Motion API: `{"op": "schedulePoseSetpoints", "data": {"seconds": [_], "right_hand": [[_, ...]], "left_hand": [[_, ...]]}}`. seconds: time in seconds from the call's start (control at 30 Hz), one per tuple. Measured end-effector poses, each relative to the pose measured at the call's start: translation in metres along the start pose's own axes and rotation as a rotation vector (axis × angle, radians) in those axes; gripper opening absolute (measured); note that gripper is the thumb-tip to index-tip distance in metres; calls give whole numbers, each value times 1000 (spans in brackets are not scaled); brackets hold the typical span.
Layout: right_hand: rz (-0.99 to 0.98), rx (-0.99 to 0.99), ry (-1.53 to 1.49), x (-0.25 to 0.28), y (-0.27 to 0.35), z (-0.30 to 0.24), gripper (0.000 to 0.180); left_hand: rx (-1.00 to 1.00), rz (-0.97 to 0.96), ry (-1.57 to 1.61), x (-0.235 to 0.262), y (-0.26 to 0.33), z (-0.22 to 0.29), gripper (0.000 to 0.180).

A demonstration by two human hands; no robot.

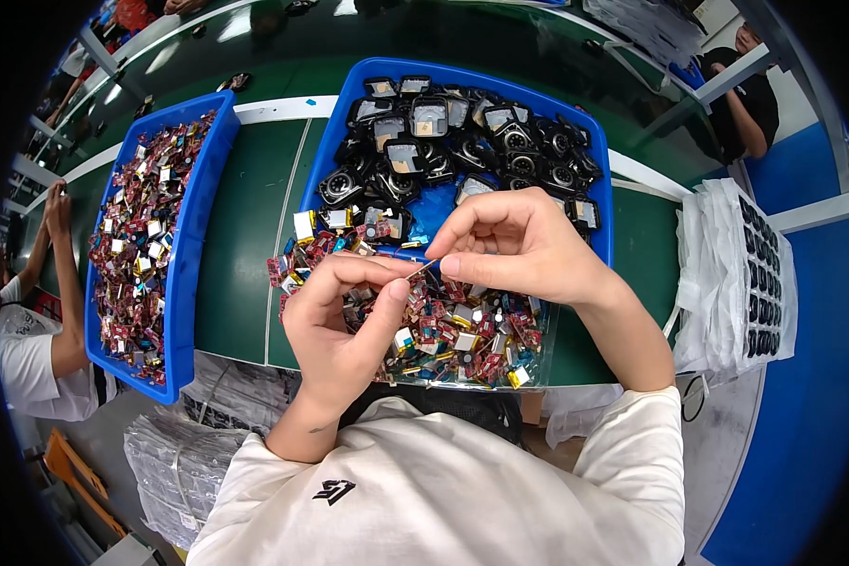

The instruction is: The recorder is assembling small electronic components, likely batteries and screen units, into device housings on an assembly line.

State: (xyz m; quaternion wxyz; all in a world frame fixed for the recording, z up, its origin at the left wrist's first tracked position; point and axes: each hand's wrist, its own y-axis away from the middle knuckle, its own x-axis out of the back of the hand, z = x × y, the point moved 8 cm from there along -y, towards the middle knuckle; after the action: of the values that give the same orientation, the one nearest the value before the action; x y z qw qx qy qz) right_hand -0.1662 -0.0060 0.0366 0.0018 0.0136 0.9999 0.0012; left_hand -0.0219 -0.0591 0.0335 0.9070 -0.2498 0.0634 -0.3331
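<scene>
Both hands meet over a heap of small red parts [443, 330]. The left hand [344, 325] pinches a small part against its thumb; the right hand [514, 245] pinches a thin wire [423, 269] between them. A blue bin [349, 104] of black parts sits just beyond.

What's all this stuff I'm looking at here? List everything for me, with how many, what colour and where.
Blue bin: one, straight ahead, holding many black round-faced parts.
Second blue bin: one, to the left, full of small red circuit boards.
Loose pile of small boards: too many to count, red with silver and yellow bits, on clear plastic under the hands.
Green table: one, under both bins.
Bagged stacks: one pile, clear wrap over black parts, at the right.
Other people: one in white at far left, one in black at upper right.
Thin wire piece: one, pinched between both hands.
Left hand: closed around a small part.
Right hand: fingertips on the wire.
</scene>
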Motion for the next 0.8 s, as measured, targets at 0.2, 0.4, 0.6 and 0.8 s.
{"op": "schedulePoseSetpoints", "data": {"seconds": [0.2,0.4,0.6,0.8], "right_hand": [[37,-38,-28,-2,2,-1,9],[-10,-49,-157,-11,4,1,14],[144,278,604,5,7,-30,19],[98,216,505,4,8,-25,13]], "left_hand": [[-56,3,-136,-11,-3,16,49],[-88,12,-357,-13,-1,11,43],[57,-57,-262,-6,-4,-1,20],[215,-60,-152,-3,-2,-11,12]]}}
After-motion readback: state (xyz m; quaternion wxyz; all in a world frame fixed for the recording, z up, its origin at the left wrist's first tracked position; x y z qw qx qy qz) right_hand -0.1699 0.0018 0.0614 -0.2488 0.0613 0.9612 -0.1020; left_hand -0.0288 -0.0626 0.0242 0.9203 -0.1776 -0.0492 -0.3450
